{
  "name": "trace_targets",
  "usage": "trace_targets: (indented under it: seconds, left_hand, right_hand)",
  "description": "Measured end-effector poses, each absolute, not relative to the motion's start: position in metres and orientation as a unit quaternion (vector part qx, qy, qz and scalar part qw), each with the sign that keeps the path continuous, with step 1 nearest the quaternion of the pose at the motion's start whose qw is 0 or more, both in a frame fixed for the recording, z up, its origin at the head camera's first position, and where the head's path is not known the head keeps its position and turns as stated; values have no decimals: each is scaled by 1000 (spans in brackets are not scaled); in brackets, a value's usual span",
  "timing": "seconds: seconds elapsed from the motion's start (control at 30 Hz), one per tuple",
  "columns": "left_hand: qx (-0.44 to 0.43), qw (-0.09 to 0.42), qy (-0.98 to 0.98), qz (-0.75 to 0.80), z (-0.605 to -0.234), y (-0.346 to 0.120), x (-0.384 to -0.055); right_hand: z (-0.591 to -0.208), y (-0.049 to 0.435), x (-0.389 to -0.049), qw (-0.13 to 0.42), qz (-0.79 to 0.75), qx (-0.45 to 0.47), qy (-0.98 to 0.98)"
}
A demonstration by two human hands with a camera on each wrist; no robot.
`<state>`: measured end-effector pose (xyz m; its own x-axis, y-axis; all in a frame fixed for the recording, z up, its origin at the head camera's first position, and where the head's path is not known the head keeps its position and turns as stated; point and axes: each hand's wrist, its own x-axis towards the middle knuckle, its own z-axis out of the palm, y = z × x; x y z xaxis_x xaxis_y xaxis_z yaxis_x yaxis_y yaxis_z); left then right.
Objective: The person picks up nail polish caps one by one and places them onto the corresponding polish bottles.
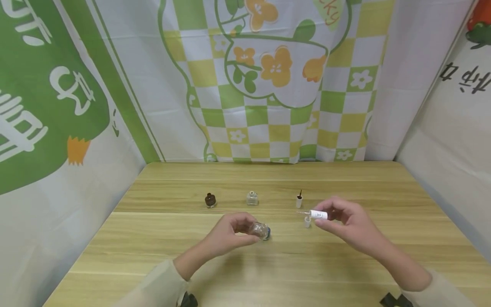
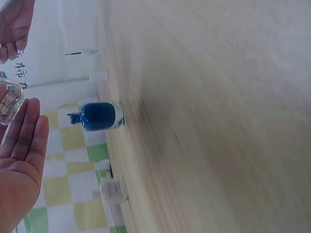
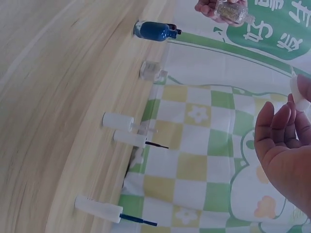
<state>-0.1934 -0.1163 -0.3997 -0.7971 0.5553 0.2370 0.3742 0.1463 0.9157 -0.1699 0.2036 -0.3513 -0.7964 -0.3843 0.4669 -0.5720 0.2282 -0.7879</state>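
My left hand (image 1: 230,234) grips a clear glass nail polish bottle (image 1: 258,230) with gold glitter inside, tilted with its neck toward the right. In the right hand (image 1: 354,221), a white nail polish cap (image 1: 319,215) is pinched between thumb and fingers, its thin brush pointing left toward the bottle. The two hands are apart, both raised over the table. A blue nail polish bottle (image 2: 99,116) stands uncapped on the table, mostly hidden behind the held bottle in the head view.
Farther back on the wooden table (image 1: 172,179) stand a dark uncapped bottle (image 1: 210,200) and a clear one (image 1: 252,198). White caps stand brush-up: one with a dark brush (image 1: 299,200), another (image 1: 307,222) below the held brush, and a blue-brushed cap (image 3: 99,208).
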Motion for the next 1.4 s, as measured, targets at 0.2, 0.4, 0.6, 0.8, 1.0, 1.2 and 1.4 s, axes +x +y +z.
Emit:
trace_targets:
  seconds: [0.2, 0.4, 0.6, 0.8, 1.0, 1.2, 1.4]
  left_hand:
    - [313, 73, 757, 569, -401, -110, -193]
    - [303, 76, 765, 564, -401, -105, -192]
    - [303, 83, 761, 568, -402, -100, -191]
    - [313, 88, 751, 574, -403, -96, -191]
    - [318, 93, 745, 578, -404, -93, -190]
    - [323, 95, 746, 575, -403, -91, -189]
    - [327, 93, 744, 575, -403, -89, -188]
  right_hand:
    - [-350, 197, -167, 69, 550, 300, -776]
    - [-352, 191, -166, 61, 543, 315, -776]
    - [-352, 185, -165, 55, 534, 321, -780]
    - [-354, 181, -165, 48, 529, 334, -779]
    - [-356, 178, -165, 45, 525, 343, -778]
    - [-358, 176, -166, 43, 518, 345, -782]
    - [-358, 174, -166, 34, 514, 351, -782]
